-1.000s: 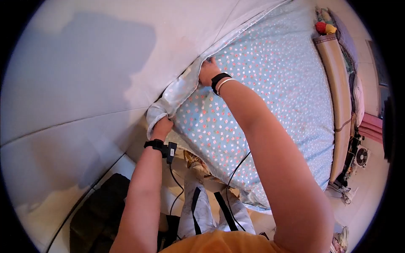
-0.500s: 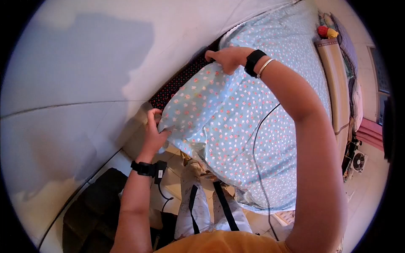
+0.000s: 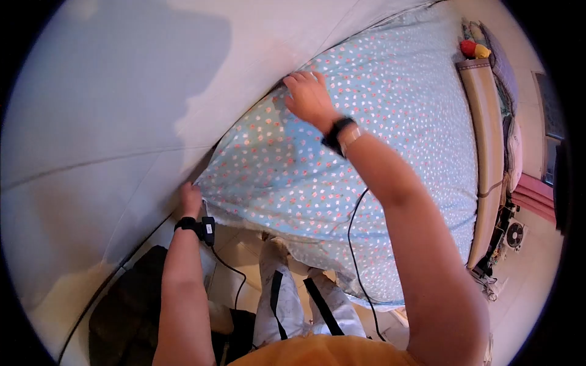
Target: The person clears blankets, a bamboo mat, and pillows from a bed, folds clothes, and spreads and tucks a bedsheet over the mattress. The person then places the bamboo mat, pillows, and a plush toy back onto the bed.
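A light blue bed sheet [image 3: 342, 165] with small white and red flowers covers the bed up against the wall. My left hand [image 3: 191, 199] is closed on the sheet's near corner beside the wall, its fingertips partly hidden. Farther along the wall-side edge, my right hand [image 3: 310, 97] rests on the sheet with its fingers apart, the tips at the gap between bed and wall. Each wrist carries a black band, and a dark cable hangs from both arms.
The pale wall [image 3: 110, 122] runs along the bed's left side. A rolled tan mat [image 3: 485, 165] lies on the right, with a red and yellow toy [image 3: 475, 50] at its top end. A dark padded item [image 3: 125, 311] sits at lower left. A small fan [image 3: 514, 233] stands at right.
The sheet's edge has come over to the wall and covers the dark dotted strip that showed before. My left hand moved left and down with the corner; my right hand moved slightly left and down.
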### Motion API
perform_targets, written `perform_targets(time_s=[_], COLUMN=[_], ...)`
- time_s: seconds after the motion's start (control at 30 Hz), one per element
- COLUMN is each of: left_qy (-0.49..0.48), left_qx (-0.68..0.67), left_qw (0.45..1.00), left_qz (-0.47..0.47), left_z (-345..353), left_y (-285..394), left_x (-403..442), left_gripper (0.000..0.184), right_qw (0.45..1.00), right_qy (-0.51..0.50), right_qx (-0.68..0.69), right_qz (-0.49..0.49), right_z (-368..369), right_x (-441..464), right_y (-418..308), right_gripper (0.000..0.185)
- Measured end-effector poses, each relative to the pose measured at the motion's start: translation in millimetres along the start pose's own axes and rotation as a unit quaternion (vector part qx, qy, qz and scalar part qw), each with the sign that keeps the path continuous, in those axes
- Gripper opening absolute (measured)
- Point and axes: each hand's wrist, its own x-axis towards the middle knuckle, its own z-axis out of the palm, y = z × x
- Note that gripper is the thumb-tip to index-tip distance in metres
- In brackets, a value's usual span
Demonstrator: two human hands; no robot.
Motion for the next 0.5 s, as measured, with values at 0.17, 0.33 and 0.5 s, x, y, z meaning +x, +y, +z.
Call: perform_targets(time_s=[0.17, 0.33, 0.5], left_qy=[0.071, -0.006, -0.026], left_qx=[0.051, 0.017, 0.128], left_qw=[0.995, 0.922, 0.910], left_qz=[0.044, 0.386, 0.393], left_z=[-31.1, -14.1, 79.5], left_y=[67.9, 273.5, 412.0], left_x=[-60.3, -70.3, -3.1], left_gripper=[0.024, 0.053, 0.107], right_qw=[0.945, 0.876, 0.875], right_qy=[-0.020, -0.348, -0.438], right_qx=[-0.014, 0.062, 0.202], right_qz=[0.327, 0.329, -0.041], right_z=[-55.9, -45.6, -19.7], right_x=[-144.6, -242.5, -260.6], right_y=[53.6, 15.1, -67.4], right_gripper=[0.091, 0.125, 0.085])
